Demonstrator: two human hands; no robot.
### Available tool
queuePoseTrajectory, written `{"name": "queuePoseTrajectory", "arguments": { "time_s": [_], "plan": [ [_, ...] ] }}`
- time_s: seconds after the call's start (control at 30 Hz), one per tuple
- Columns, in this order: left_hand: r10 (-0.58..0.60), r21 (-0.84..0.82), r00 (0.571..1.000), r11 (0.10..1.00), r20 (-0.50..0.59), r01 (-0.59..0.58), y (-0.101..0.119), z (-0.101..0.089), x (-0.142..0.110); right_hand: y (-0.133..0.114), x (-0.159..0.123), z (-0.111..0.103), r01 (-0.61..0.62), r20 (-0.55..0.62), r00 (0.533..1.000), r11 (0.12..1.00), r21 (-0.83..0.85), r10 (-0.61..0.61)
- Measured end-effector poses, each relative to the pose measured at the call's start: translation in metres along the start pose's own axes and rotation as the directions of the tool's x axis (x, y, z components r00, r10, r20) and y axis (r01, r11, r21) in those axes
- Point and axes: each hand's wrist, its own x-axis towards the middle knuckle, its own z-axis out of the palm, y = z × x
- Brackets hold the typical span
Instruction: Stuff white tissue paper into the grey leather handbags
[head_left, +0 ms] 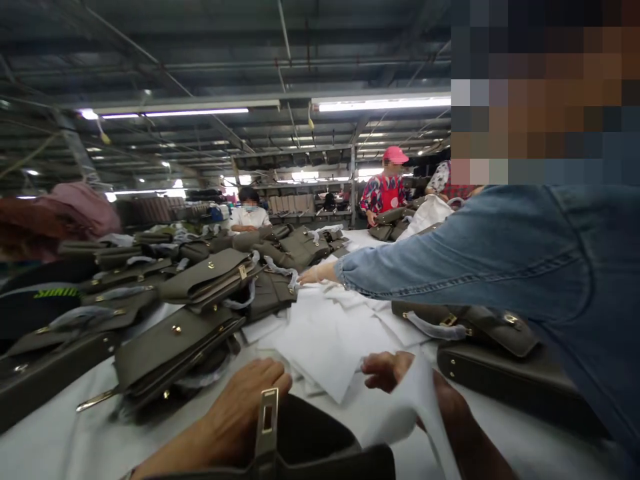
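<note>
Left hand [245,400] rests curled on the dark bag [320,447], strap upright; right hand [395,373] pinches white sheet [415,400].

Stacked olive handbags [210,280], denim sleeve [450,267]

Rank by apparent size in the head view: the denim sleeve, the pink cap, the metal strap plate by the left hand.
1. denim sleeve, by far the largest, partly because it is close.
2. metal strap plate, near the left hand.
3. pink cap, far off, so ranks 2 and 3 are unsure.
</note>
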Motion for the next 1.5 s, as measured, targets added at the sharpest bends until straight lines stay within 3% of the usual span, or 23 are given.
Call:
{"name": "queuePoseTrajectory", "arguments": {
  "time_s": [0.07,0.13,0.23,0.33,0.43,0.53,0.63,0.73,0.8,0.9,1.13,1.27,1.4,1.47,1.5],
  "plan": [
    [0.039,0.069,0.997,0.997,0.065,-0.044,0.002,-0.001,-0.006,-0.031,-0.004,0.002,-0.093,0.145,0.986,0.991,0.093,0.079],
    [0.063,0.088,0.989,0.993,0.132,-0.074,0.003,-0.004,-0.009,-0.067,-0.006,0.005,-0.116,0.257,0.961,0.992,0.050,0.100],
    [0.062,0.001,0.979,0.998,0.196,-0.063,0.005,-0.004,-0.010,-0.109,-0.004,0.009,-0.034,0.341,0.937,0.992,-0.123,0.074],
    [0.047,-0.077,0.971,0.997,0.235,-0.029,0.007,0.002,-0.007,-0.122,0.000,0.018,0.070,0.522,0.845,0.944,-0.323,0.116],
    [0.076,-0.121,0.964,0.992,0.255,-0.046,0.010,-0.001,-0.005,-0.117,-0.005,0.031,0.144,0.543,0.819,0.850,-0.507,0.185],
    [0.060,-0.227,0.939,0.974,0.338,0.019,0.014,-0.027,-0.007,-0.109,-0.017,0.044,0.206,0.535,0.829,0.800,-0.564,0.165],
    [0.088,-0.449,0.876,0.880,0.475,0.156,0.017,-0.060,-0.011,-0.092,-0.036,0.057,0.353,0.509,0.860,0.743,-0.569,-0.019],
    [0.161,-0.518,0.835,0.840,0.526,0.164,0.022,-0.077,-0.007,-0.068,-0.060,0.066,0.504,0.481,0.844,0.658,-0.559,-0.238],
    [0.159,-0.490,0.827,0.858,0.539,0.154,0.027,-0.075,0.001,-0.053,-0.076,0.069,0.528,0.477,0.836,0.633,-0.566,-0.271],
    [0.178,-0.490,0.830,0.862,0.529,0.128,0.038,-0.059,0.016,-0.039,-0.093,0.069,0.506,0.488,0.843,0.641,-0.576,-0.227],
    [0.274,-0.540,0.907,0.839,0.321,-0.063,0.056,-0.024,0.027,-0.014,-0.100,0.067,0.503,0.449,0.852,0.659,-0.560,-0.269],
    [0.259,-0.255,0.949,0.944,0.179,-0.209,0.057,-0.012,0.025,-0.006,-0.098,0.070,0.491,0.413,0.864,0.667,-0.560,-0.290],
    [0.346,-0.064,0.935,0.937,0.073,-0.342,0.055,-0.009,0.023,-0.006,-0.095,0.073,0.505,0.382,0.861,0.662,-0.554,-0.337],
    [0.324,-0.038,0.943,0.946,0.080,-0.322,0.052,-0.012,0.021,-0.007,-0.092,0.074,0.514,0.385,0.856,0.643,-0.568,-0.344],
    [0.256,-0.050,0.960,0.966,0.113,-0.252,0.051,-0.015,0.020,-0.007,-0.090,0.074,0.521,0.385,0.853,0.626,-0.581,-0.354]
  ]
}}
